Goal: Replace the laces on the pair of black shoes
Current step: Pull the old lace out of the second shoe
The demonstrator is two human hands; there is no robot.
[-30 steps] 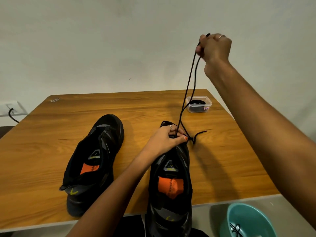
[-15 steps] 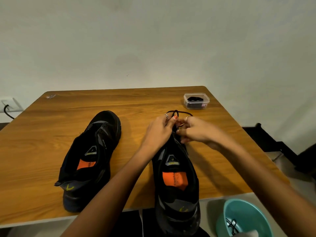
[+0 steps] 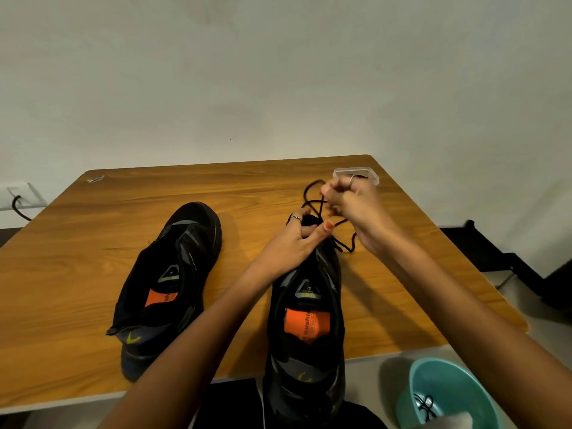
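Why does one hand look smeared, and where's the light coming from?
Head view: the right hand is motion-blurred while the left hand and shoes stay sharper; arm shadows fall rightward on the table, suggesting light from the left; wide-angle lens bends the table edges.

Bench (image 3: 93,274): I see a wooden top with orange-brown grain and rounded far corners, set against a pale wall.
Left shoe (image 3: 173,280): black, lying on the bench left of centre, toe pointing away from me, orange insole patch showing.
Right shoe (image 3: 309,320): black, just right of centre, toe away from me, its heel overhanging the near edge of the bench.
Lace (image 3: 346,241): a black cord, one loose end trailing on the bench beside the right shoe's toe.
Clear container (image 3: 368,173): at the far right corner, partly hidden from me.
Small pale scrap (image 3: 96,179): far left corner; I cannot tell what it is.
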